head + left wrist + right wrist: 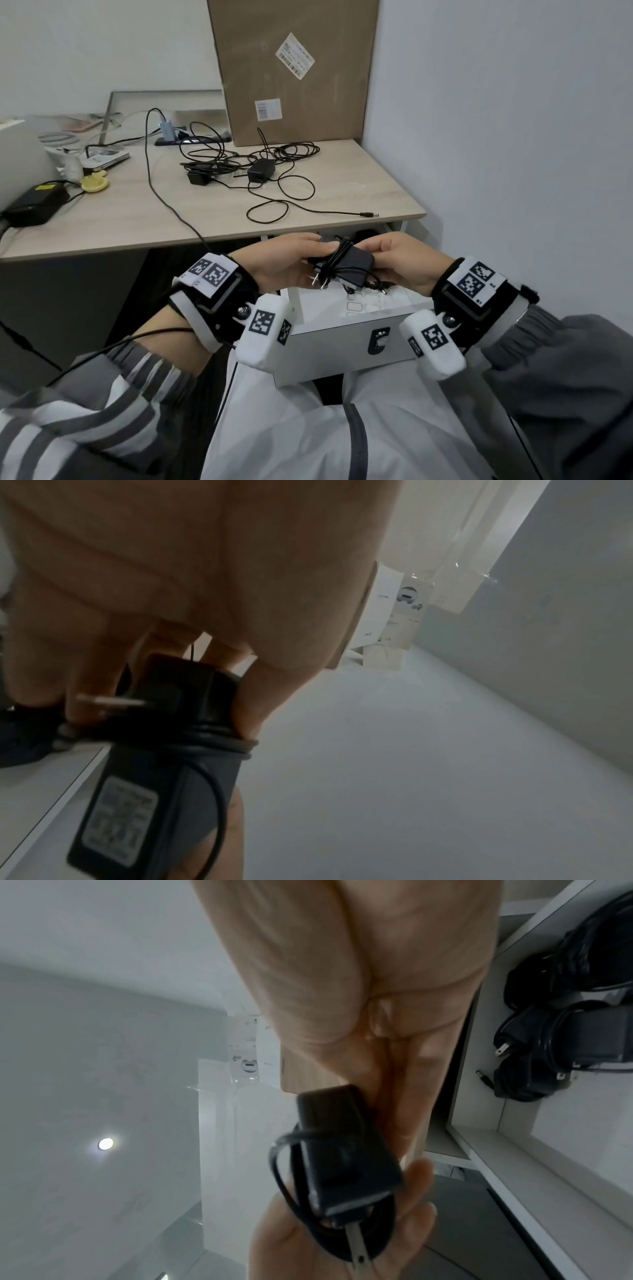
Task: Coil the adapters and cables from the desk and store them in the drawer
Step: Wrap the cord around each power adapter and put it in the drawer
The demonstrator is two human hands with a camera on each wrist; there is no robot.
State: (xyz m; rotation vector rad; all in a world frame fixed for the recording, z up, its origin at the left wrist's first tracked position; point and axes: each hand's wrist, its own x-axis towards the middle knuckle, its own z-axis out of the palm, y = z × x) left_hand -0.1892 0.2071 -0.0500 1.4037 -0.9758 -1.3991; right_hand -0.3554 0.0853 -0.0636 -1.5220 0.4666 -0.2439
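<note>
A black power adapter (354, 266) with its cable wound around the body is held between both hands, above the open white drawer (337, 334). My left hand (291, 265) grips the plug end; the metal prongs (109, 702) stick out beside its fingers. My right hand (399, 265) holds the other end, fingers curled around the adapter (346, 1153). Two coiled black adapters (555, 1031) lie in the back of the drawer. On the desk (137, 212), more black adapters (262, 169) sit in a tangle of loose cables (281, 195).
A large cardboard box (294, 68) leans against the wall behind the desk. A big black power brick (34, 202), a yellow object and papers sit at the desk's left. A wall closes in on the right. A thin cable (164, 192) hangs over the desk's front edge.
</note>
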